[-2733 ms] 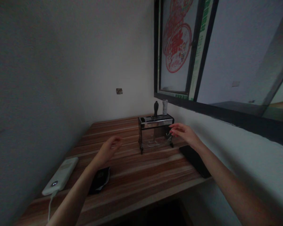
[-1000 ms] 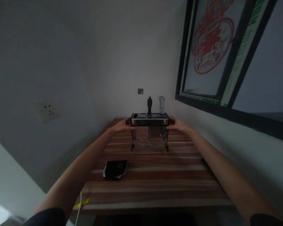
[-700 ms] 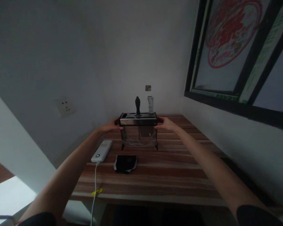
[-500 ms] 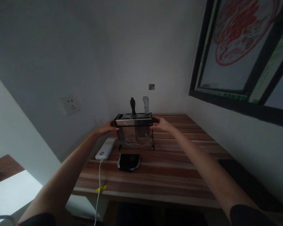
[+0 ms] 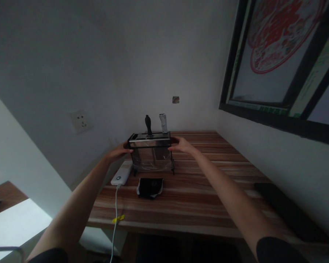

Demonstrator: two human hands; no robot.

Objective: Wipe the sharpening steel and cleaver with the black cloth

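Note:
A clear-sided knife holder with a shiny metal top and dark legs is upright towards the back of the table. From its top rise a black handle and a silvery handle. My left hand grips the holder's left end, thumb on the front face. At the opposite end, my right hand holds it the same way. The fingers behind the holder are partly hidden. In front lies a small folded black cloth-like item, and a white power strip or power bank rests by the left legs.
A pale cable runs from the white device over the table's front edge, past a yellow strip. A flat black panel lies along the right wall. The striped wooden table meets walls at left, back and right.
Both hands have shifted the knife holder a little to the left, closer to the white device. The black item and the cable stay where they were.

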